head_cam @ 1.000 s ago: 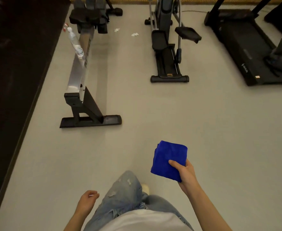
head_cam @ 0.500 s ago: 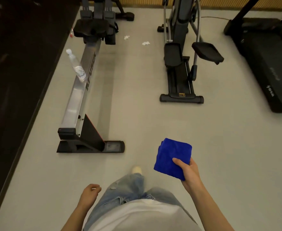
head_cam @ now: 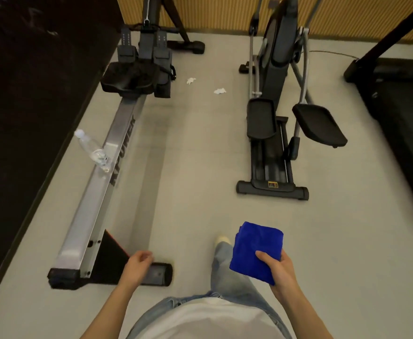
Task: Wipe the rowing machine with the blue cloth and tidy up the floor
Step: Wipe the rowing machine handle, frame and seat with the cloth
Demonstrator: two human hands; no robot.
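**Cloth in hand at the rower's rear foot**

The right hand [head_cam: 280, 272] grips the folded blue cloth [head_cam: 255, 250], thumb on top and fingers underneath, at about 5 o'clock in the view. The left hand [head_cam: 138, 264] hangs at 7 o'clock, fingers loosely curled with nothing in them (it overlaps the rower's rear foot in the picture, though contact cannot be judged). Between the hands a leg in light jeans steps forward, a pale shoe [head_cam: 222, 240] showing just left of the cloth.

The rower [head_cam: 97, 192] runs from 7 o'clock up toward 11 o'clock, its silver rail ending at the black seat [head_cam: 129, 80] and footrests. A clear bottle [head_cam: 93, 150] with a white cap leans on the rail about halfway along, at 9 o'clock.

On the grey floor [head_cam: 195, 167] at 12 o'clock lie two crumpled white scraps [head_cam: 219, 91], near each other, between the rower and the elliptical [head_cam: 273, 133]. A treadmill [head_cam: 406, 123] fills the 2 to 3 o'clock edge.
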